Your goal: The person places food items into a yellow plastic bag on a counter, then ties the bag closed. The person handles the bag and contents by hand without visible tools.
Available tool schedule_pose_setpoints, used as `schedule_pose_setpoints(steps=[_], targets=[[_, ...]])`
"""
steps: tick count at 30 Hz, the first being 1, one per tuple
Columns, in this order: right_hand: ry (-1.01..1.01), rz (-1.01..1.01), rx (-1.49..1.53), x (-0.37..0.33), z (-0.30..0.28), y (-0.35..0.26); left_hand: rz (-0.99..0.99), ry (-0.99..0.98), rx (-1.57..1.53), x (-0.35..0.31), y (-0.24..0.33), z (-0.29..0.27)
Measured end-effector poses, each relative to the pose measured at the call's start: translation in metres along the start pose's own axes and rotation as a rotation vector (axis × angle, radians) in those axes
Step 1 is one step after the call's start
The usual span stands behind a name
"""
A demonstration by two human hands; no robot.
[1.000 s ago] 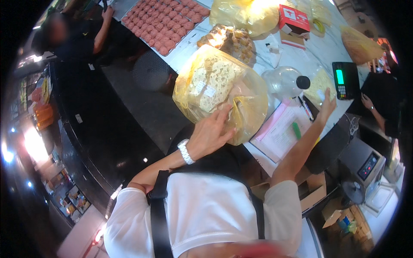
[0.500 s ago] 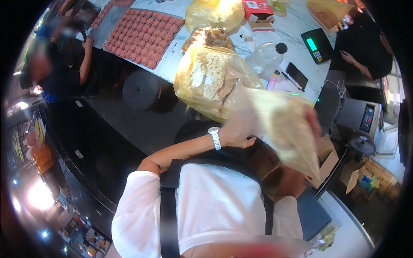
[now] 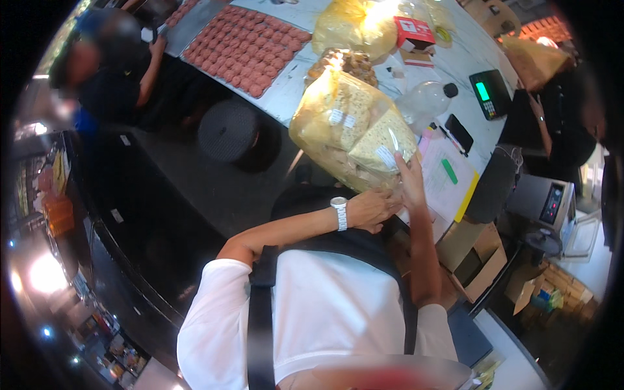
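A yellow see-through plastic bag [image 3: 315, 140] lies at the table's front edge with flat packs inside. One speckled, cream-coloured pack [image 3: 354, 107] with white labels lies toward its back. A second speckled pack [image 3: 385, 142] rests over the bag's right part. My right hand [image 3: 411, 179] holds that second pack at its near right corner, thumb on top; the other fingers are partly hidden. Wearing a white watch, my left hand [image 3: 372, 209] is closed on the near edge of the bag, just left of my right hand.
Behind the bag are a tray of pink mounds [image 3: 244, 49], a larger yellow bag [image 3: 354, 29] and a red box [image 3: 415, 36]. Rightward are a clear bottle [image 3: 422, 101], phone [image 3: 459, 133], papers [image 3: 448, 175] and card terminal [image 3: 487, 94]. An open carton [image 3: 471, 260] stands below; people work at both sides.
My right hand has brought the speckled pack leftward and forward, from over the papers onto the bag. The papers and a green marker are now uncovered. My left hand stays at the bag's edge.
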State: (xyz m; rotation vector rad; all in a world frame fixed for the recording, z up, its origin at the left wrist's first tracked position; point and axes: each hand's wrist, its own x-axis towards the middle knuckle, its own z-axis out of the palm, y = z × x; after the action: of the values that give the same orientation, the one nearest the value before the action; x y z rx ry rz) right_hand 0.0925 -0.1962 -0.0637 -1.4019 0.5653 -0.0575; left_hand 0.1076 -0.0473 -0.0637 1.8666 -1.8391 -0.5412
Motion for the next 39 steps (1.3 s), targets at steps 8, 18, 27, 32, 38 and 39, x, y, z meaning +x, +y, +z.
schedule_pose_setpoints(steps=[8,18,27,32,38,39], targets=[[0.069,-0.009,-1.270,-0.004,0.008,-0.046,0.080,0.205,0.015,0.010,0.004,-0.006],[0.068,-0.751,-1.279,0.032,0.056,-0.069,0.110,0.279,0.109,0.008,0.007,-0.003],[-0.113,-0.566,-1.115,0.043,0.044,-0.026,0.043,0.133,0.020,0.002,0.002,0.000],[0.200,-0.431,-0.877,0.015,-0.017,-0.071,0.026,0.143,-0.168,-0.002,0.006,-0.022],[-0.022,0.130,-0.754,-0.044,-0.045,-0.059,0.058,0.286,-0.175,0.000,0.010,-0.052],[0.003,0.071,-0.650,-0.045,-0.044,-0.050,0.050,0.256,-0.163,0.000,0.010,-0.055]])
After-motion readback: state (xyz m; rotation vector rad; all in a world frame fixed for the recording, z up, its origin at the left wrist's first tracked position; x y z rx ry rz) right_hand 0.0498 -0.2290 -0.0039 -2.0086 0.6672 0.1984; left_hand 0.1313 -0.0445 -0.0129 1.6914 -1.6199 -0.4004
